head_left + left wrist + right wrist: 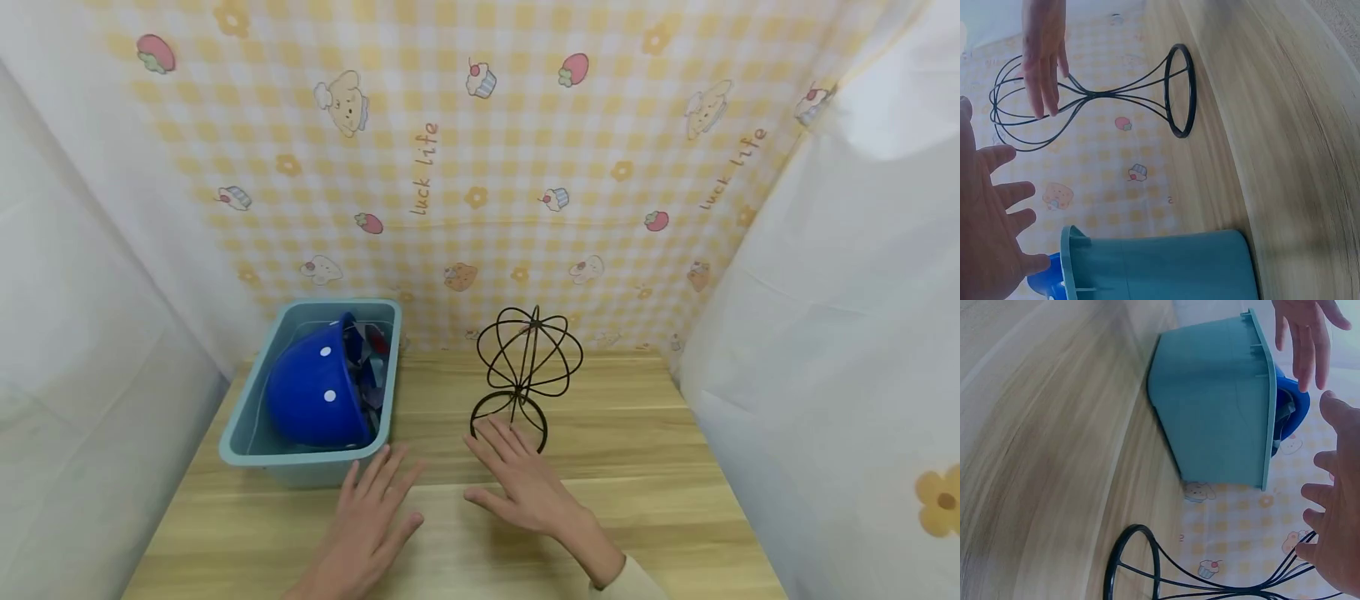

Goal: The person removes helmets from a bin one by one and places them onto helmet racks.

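A blue helmet with white dots lies on its side in a light blue plastic bin; dark straps show at its opening. To the right a black wire stand stands upright, with a round cage top and a ring base. My left hand is spread just in front of the bin and holds nothing. Fingers extended, my right hand hovers before the stand and overlaps its base in the head view. In the right wrist view the right hand appears apart from the stand.
The wooden table carries the bin and the stand. A yellow checked cloth hangs behind it. White sheets close off both sides.
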A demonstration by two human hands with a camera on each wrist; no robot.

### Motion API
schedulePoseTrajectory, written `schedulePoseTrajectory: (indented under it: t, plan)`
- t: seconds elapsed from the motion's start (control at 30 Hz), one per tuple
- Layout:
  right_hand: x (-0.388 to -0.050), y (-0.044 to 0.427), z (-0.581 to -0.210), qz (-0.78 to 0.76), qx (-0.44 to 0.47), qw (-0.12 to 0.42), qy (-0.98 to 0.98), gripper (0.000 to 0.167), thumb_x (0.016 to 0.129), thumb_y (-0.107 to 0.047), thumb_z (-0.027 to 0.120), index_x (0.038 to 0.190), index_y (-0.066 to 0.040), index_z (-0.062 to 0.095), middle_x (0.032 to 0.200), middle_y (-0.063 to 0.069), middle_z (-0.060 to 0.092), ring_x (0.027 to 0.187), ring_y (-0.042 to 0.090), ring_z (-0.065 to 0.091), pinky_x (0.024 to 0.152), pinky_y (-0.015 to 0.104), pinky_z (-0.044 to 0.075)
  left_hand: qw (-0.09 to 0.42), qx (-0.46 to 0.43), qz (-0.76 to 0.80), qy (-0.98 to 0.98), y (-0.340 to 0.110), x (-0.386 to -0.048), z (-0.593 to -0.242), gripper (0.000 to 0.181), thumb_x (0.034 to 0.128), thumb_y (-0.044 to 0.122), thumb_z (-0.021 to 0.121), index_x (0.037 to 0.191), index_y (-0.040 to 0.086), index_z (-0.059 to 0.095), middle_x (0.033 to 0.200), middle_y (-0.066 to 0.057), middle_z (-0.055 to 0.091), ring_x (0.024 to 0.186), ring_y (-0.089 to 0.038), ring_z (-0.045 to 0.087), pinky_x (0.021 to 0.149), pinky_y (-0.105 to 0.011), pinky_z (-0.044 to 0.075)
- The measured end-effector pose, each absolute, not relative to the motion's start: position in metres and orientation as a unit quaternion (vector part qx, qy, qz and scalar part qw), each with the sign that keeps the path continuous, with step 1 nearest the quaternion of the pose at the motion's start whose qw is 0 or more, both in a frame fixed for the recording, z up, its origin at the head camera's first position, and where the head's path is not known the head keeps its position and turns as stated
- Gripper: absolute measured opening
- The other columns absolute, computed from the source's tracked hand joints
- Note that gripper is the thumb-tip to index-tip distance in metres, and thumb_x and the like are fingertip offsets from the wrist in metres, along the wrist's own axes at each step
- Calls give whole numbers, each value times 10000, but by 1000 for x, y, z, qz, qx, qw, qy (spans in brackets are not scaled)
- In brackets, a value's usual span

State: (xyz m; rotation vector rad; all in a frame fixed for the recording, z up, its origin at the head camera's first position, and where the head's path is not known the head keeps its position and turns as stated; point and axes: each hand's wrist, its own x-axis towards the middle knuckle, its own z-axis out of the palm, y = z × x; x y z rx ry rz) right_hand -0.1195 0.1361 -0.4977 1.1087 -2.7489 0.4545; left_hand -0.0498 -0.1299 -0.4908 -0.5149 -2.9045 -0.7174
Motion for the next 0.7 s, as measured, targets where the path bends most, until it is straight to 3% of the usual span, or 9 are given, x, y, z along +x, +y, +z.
schedulePoseTrajectory:
  t: [0.43,0.7]
  plan:
    - [-125,128,-494,148,380,61,-911,705,1008,-623,389,1582,-231,269,1667,28,207,1552,265,141,1201,546,237,55,-135,-259,-955,-142,-43,-490,546,1024,468,500,1512,234,433,1612,-91,346,1496,-373,262,1115,-708,184]
    - [-129,115,-489,128,398,61,-906,719,1007,-643,363,1597,-267,195,1658,31,231,1556,252,128,1216,513,224,69,-127,-256,-956,-147,-38,-493,532,1028,447,503,1508,227,440,1602,-82,365,1490,-374,266,1103,-705,199]
